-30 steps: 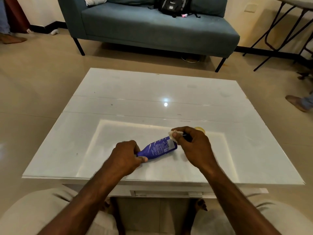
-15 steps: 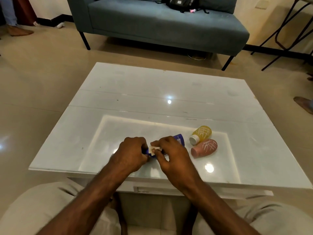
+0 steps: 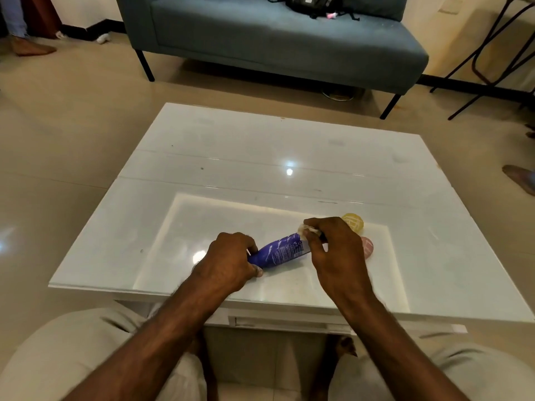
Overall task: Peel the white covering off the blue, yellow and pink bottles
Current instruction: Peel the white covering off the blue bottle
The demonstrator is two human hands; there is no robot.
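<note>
A blue bottle (image 3: 279, 251) lies tilted on the white glass table (image 3: 260, 169), printed text facing up. My left hand (image 3: 228, 261) grips its lower left end. My right hand (image 3: 337, 250) pinches a bit of white covering (image 3: 305, 228) at the bottle's upper right end. Behind my right hand a yellow bottle (image 3: 353, 222) with white netting and a pink bottle (image 3: 367, 246) with white netting lie on the table, both partly hidden.
A blue-grey sofa (image 3: 275, 39) with a black bag (image 3: 312, 4) stands beyond the table. Black folding-table legs (image 3: 486, 53) are at the upper right. Other people's feet show at the far left (image 3: 31, 49) and right edge (image 3: 521, 179). My knees are under the table's near edge.
Half a second ago both hands met over the bottle's middle. Now my right hand has moved right and up with the white covering, baring the blue bottle's body and hiding the yellow and pink bottles.
</note>
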